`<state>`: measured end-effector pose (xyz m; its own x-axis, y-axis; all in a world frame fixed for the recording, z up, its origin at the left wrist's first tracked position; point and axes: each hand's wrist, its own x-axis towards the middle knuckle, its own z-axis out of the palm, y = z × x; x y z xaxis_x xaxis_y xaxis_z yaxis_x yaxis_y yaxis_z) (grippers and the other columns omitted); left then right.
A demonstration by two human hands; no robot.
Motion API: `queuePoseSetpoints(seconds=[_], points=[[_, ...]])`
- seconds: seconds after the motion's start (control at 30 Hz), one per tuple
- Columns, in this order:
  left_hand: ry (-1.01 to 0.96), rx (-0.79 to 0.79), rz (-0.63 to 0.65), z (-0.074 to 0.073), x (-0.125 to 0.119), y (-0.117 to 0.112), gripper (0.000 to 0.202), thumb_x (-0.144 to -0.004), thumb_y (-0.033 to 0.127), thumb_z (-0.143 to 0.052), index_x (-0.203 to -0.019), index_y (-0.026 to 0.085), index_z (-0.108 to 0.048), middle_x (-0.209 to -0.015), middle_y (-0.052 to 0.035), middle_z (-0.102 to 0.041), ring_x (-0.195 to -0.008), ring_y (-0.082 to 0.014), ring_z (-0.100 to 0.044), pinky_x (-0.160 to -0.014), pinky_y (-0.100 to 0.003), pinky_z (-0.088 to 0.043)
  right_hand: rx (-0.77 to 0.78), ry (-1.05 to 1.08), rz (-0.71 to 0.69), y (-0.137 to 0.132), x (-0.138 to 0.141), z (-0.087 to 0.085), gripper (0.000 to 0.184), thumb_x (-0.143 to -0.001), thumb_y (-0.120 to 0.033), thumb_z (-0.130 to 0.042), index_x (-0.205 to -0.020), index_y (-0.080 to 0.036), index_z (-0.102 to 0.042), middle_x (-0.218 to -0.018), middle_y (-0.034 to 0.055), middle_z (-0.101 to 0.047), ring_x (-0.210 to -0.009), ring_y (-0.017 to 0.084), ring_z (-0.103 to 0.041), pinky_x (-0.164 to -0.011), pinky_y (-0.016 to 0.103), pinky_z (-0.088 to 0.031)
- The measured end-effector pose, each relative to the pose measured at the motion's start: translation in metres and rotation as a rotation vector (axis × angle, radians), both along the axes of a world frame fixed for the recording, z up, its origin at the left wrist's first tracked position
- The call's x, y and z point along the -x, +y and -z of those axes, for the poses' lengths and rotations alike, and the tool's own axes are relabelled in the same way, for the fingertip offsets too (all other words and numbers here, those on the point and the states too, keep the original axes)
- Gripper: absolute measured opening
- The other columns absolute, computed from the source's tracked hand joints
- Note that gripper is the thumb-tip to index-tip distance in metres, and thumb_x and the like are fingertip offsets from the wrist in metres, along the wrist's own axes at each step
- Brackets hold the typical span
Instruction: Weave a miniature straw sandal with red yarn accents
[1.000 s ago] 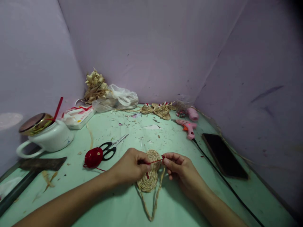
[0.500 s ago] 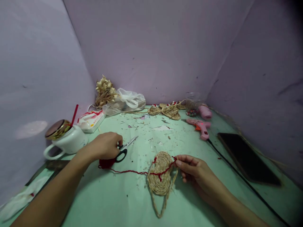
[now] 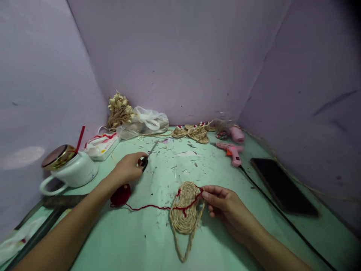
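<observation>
My left hand (image 3: 131, 165) is closed on black-handled scissors (image 3: 144, 162), whose blades point away from me. Just below that wrist lies a ball of red yarn (image 3: 121, 195), partly hidden by my arm. A strand of red yarn (image 3: 149, 206) runs from it across a coiled jute piece (image 3: 184, 222) lying on the table. This piece has a narrower top, a wider round bottom and a loose jute loop hanging below. With thumb and fingers, my right hand (image 3: 218, 199) pinches the red yarn at the piece's right edge.
A pink glue gun (image 3: 232, 150) with a black cable and a dark phone (image 3: 284, 186) lie to the right. At left are a white mug (image 3: 75, 171) and a hammer (image 3: 53, 212). Finished-looking jute pieces (image 3: 197, 133) and a plastic bag (image 3: 150, 120) sit along the back wall.
My left hand has lifted the scissors and turned them, blades now aiming farther away, uncovering the yarn ball. My right hand keeps its pinch. The whole view has shifted slightly.
</observation>
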<state>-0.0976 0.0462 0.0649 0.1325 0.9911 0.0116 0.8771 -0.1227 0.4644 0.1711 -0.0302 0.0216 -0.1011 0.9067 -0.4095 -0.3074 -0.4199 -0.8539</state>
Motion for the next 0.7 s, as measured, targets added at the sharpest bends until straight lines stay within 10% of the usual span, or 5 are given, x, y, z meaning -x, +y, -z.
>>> queuePoseSetpoints(seconds=[0.17, 0.3, 0.7], points=[[-0.952, 0.1, 0.012, -0.003, 0.005, 0.003, 0.045, -0.061, 0.017, -0.06, -0.104, 0.019, -0.046, -0.073, -0.0011, -0.059, -0.038, -0.0017, -0.03, -0.033, -0.013, -0.018, -0.004, 0.006, 0.008, 0.0, 0.0, -0.001, 0.025, -0.054, -0.021, -0.076, -0.072, -0.01, -0.063, -0.056, -0.0013, -0.056, -0.039, 0.003, -0.042, -0.035, 0.015, -0.037], [-1.327, 0.043, 0.088, -0.012, 0.005, -0.002, 0.041, -0.062, 0.011, -0.061, -0.099, 0.021, -0.046, -0.078, -0.0004, -0.058, -0.037, 0.0018, -0.022, -0.032, -0.01, -0.015, -0.029, 0.004, 0.002, -0.001, 0.001, -0.002, 0.022, -0.055, -0.02, -0.075, -0.071, -0.009, -0.063, -0.056, -0.0007, -0.056, -0.039, 0.003, -0.042, -0.035, 0.015, -0.037], [-1.134, 0.31, 0.204, -0.013, -0.053, -0.052, 0.04, -0.066, 0.041, -0.059, -0.093, 0.013, -0.052, -0.048, 0.0018, -0.05, -0.043, -0.0066, -0.036, -0.039, -0.018, -0.022, -0.039, 0.083, 0.133, 0.002, -0.005, -0.005, 0.022, -0.055, -0.019, -0.075, -0.071, -0.011, -0.062, -0.06, -0.0008, -0.058, -0.039, 0.003, -0.043, -0.034, 0.015, -0.036]])
